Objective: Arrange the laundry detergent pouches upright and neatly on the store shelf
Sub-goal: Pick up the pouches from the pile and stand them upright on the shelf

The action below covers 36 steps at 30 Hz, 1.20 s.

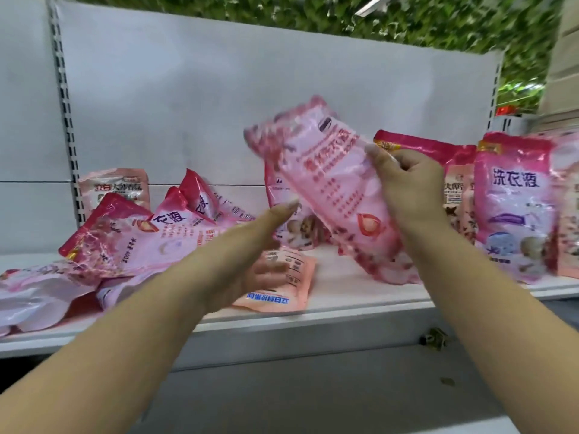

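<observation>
My right hand grips a pink detergent pouch by its right edge and holds it tilted above the white shelf. My left hand reaches in below it with straight fingers, the thumb near the pouch's lower left side. At the right, two pink pouches stand upright, with another behind my right hand. Several pouches lie toppled in a heap at the left. A salmon-coloured pouch lies flat under my left hand.
The white back panel with slotted uprights closes off the shelf behind. One small pouch leans against it at the back left. Green foliage shows above the panel. Below the shelf edge lies a grey floor.
</observation>
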Tool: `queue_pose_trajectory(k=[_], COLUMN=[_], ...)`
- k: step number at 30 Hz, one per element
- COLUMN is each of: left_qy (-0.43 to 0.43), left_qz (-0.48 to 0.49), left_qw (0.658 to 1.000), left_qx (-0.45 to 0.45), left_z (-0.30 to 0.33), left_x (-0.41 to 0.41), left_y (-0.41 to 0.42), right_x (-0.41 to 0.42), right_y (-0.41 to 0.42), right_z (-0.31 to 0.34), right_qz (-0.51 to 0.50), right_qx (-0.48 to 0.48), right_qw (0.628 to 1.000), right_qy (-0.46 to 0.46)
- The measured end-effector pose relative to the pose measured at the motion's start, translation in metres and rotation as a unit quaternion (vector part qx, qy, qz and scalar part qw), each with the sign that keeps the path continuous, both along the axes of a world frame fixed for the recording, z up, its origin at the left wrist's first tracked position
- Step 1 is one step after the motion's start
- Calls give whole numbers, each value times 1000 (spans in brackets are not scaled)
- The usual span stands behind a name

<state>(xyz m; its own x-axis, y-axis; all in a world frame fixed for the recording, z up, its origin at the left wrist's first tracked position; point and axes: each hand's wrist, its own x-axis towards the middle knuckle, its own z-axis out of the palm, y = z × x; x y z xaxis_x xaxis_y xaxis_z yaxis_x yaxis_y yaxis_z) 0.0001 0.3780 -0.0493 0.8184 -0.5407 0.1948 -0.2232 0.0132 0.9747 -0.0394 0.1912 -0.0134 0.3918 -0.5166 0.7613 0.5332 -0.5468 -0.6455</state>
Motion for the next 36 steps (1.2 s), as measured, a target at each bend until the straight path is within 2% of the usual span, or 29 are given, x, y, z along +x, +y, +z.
queue_pose_trajectory(k=[1, 2, 4, 7, 9, 12, 19, 21, 24, 27, 29, 30, 32, 34, 36], left_qy=[32, 14, -41, -100, -143, -191, -182, -169, -175, -165, -235, -294, -379, -411, -452], left_qz=[-40, -46, -7, 72, 99, 81, 99, 126, 194, 252, 262, 255, 203, 141, 97], left_qw=[998, 998, 993, 968, 961, 957, 963, 964, 954, 953, 932, 910, 878, 860, 829], left_qx=[-25, -40, -107, -218, -214, -203, -173, -164, -149, -41, 82, 140, 214, 266, 315], left_z=[4, 7, 21, 47, 56, 61, 58, 57, 57, 59, 55, 52, 40, 18, -7], left_x=[-7, -6, -5, 8, 18, 28, 63, 78, 95, 93, 80, 66, 39, 28, 29], left_y=[-6, -13, -27, -33, -30, -28, -37, -39, -43, -36, -22, -15, -8, -10, -15], right_x=[4, 8, 16, 23, 23, 27, 51, 65, 88, 104, 111, 115, 121, 126, 128], right_y=[5, 12, 25, 35, 33, 26, 17, 20, 26, 23, 14, 10, 6, 9, 10], right_z=[1, 2, 1, 3, 8, 10, 12, 16, 17, 1, -12, -17, -22, -27, -30], right_qz=[34, 71, 126, 153, 184, 238, 320, 297, 172, 152, 170, 175, 169, 154, 145], right_qx=[41, 72, 87, 54, 34, 31, 72, 92, 24, 5, 34, 45, 55, 70, 81], right_qw=[998, 995, 988, 987, 980, 961, 926, 938, 979, 987, 984, 983, 983, 985, 985], right_qy=[-20, -27, -18, 18, 65, 137, 185, 155, 106, 52, 29, 30, 39, 41, 36])
